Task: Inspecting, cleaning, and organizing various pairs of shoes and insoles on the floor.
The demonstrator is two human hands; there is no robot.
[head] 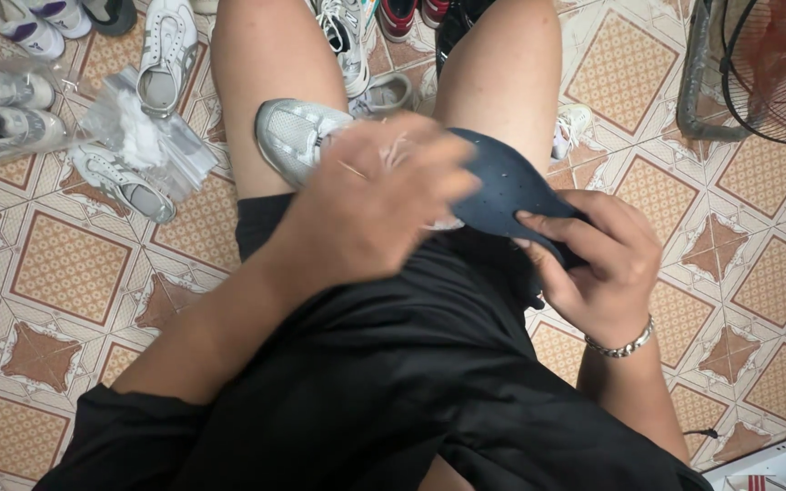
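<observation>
The person sits above a patterned tile floor (65,264), bare knees apart, black shorts (384,364) filling the lower part of the view. The right hand (607,264), with a silver bracelet (625,345) at the wrist, is curled around the near end of a dark blue insole (502,186), fingers closed over its edge and thumb on top; the insole has small perforations and lies over the lap between the thighs. The left hand (379,205) is blurred; it lies over a silver-grey mesh sneaker (297,136) that rests on the left thigh, its toe pointing left. The fingers look loosely bent over the shoe's opening, touching the insole's far end, but how firm the grip is cannot be told. On the floor to the left lie several white and grey sneakers (125,182), some inside clear plastic bags (11,109). More shoes crowd the floor beyond the knees. A standing fan's wire guard (775,73) shows at the upper right.
</observation>
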